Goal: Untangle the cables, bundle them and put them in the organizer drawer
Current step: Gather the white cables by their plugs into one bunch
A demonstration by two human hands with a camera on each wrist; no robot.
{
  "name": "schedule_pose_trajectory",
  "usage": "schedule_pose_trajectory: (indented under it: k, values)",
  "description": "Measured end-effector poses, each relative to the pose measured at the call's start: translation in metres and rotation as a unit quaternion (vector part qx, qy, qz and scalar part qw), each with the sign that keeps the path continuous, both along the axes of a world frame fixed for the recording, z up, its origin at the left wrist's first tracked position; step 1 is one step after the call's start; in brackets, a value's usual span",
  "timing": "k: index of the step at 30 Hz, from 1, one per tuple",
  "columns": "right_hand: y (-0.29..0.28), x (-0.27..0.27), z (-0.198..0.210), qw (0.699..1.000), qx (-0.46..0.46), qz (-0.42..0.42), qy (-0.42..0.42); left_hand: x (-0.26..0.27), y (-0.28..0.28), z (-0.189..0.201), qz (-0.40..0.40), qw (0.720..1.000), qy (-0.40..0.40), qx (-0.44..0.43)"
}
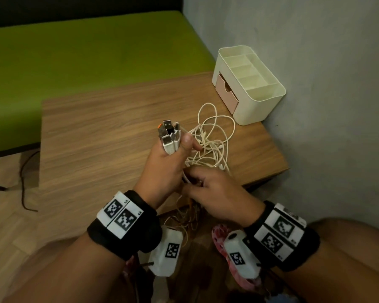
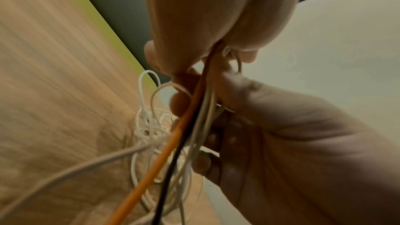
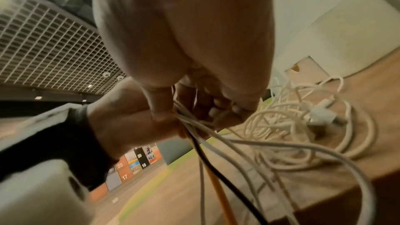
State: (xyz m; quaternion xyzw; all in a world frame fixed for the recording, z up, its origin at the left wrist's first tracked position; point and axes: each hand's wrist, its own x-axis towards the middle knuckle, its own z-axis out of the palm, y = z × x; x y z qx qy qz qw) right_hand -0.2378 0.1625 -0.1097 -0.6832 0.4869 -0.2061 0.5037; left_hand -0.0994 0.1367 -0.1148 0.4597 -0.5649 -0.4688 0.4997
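Observation:
My left hand (image 1: 173, 149) grips a bunch of cable plugs (image 1: 169, 133) upright above the wooden table (image 1: 96, 132), the USB ends sticking out over the thumb. Just below it my right hand (image 1: 195, 182) curls its fingers round the same strands. In the left wrist view an orange cable (image 2: 173, 151), a black one and several white ones run down from the left palm through the right hand (image 2: 227, 126). A loose tangle of white cables (image 1: 208, 141) lies on the table past the hands. The cream organizer (image 1: 260, 99) with a pink drawer (image 1: 225, 90) stands at the far right corner.
A grey wall (image 1: 315, 62) runs close along the table's right side. A green bench (image 1: 74, 57) lies beyond the far edge. Cable slack hangs over the near table edge (image 1: 184, 215) toward my lap. White adapter plugs (image 3: 320, 114) sit in the tangle.

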Motion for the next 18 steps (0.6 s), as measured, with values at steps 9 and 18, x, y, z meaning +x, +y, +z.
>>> schedule_pose_trajectory:
  k: [9, 18]
  values:
    - [-0.007, -0.009, -0.009, 0.985, -0.150, -0.026, 0.078, 0.018, -0.004, 0.005, -0.086, 0.993, 0.004, 0.078]
    - [-0.021, -0.018, 0.006, 0.993, -0.087, 0.013, 0.081, 0.010, -0.003, 0.004, -0.092, 0.981, 0.147, 0.089]
